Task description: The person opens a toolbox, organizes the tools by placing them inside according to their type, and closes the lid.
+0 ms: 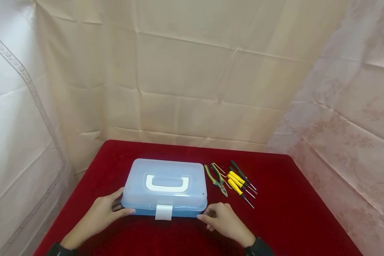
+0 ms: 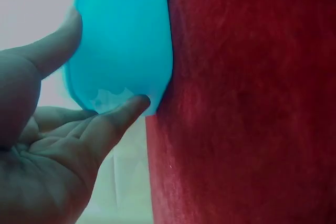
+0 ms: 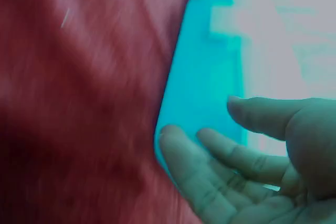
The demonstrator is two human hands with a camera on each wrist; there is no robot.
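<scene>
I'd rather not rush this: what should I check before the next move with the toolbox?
1. Lid down on the toolbox: ok, it sits closed over the blue base.
2. White latch fastened: cannot tell; it lies over the front, but its catch is hidden.
3. White carry handle folded down: ok, it lies against the lid.
4. Left hand at the box: ok, at the front left corner.
5. Right hand with a firm hold: cannot tell; it is at the front right corner.
6. Pliers and yellow-handled screwdrivers inside: not ok, they lie on the red cloth to the right.
</scene>
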